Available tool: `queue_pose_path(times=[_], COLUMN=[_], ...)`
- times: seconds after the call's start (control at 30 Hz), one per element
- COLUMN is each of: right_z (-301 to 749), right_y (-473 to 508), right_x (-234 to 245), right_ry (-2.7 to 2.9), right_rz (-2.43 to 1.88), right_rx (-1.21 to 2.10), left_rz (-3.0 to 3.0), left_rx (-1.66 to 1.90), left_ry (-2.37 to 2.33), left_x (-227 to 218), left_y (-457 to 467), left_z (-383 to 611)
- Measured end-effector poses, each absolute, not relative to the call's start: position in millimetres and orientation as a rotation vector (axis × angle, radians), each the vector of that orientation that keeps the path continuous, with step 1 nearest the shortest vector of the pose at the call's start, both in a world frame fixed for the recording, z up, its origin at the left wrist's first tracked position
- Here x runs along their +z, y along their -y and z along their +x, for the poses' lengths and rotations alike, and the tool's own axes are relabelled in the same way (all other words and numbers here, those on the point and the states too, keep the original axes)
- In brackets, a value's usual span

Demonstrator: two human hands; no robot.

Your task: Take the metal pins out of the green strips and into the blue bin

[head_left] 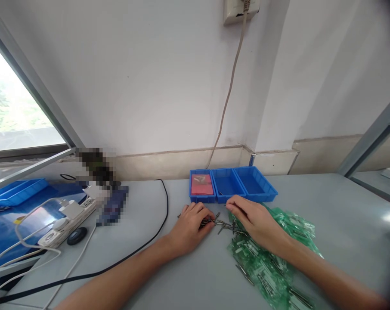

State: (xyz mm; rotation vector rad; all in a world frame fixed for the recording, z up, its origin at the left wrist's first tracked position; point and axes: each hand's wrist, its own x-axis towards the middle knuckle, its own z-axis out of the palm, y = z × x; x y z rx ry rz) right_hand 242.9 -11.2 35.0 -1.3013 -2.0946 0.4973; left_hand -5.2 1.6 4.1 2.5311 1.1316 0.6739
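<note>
My left hand [191,227] rests on the grey table [182,275], fingers curled around a small bunch of dark metal pins [206,222]. My right hand [253,220] lies just to its right, fingers bent and pinched together over loose pins [225,225] scattered between both hands; what its fingertips hold is hidden. Under my right wrist lies a heap of green plastic packets [266,267] with more pins in them. Just beyond the hands stand three small blue bins [232,185]; the left one holds a red pad [202,184].
A black cable [156,234] curves across the table left of my left hand. A white power strip [70,217] with plugs, white cords and a blue tray [17,191] sit at the far left. A beige cord [229,92] hangs down the wall. A metal frame [372,137] stands at right.
</note>
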Motion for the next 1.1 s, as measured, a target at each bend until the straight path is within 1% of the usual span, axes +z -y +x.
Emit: queue_pose_path(times=[0.57, 0.9, 1.1], right_z=[244.9, 244.6, 244.5], right_y=[11.6, 12.6, 13.1], right_x=[36.2, 40.8, 42.9], right_ry=[1.910, 1.986, 1.944], right_rz=[-1.250, -1.158, -1.229], right_rx=[0.491, 0.517, 0.582], left_rz=[2.519, 2.519, 2.520], left_rx=[0.666, 0.653, 0.643], left_ry=[-1.143, -1.151, -1.151], left_x=[1.4, 3.3, 4.3], left_y=[-2.5, -2.5, -1.9], left_z=[-5.7, -5.2, -5.8])
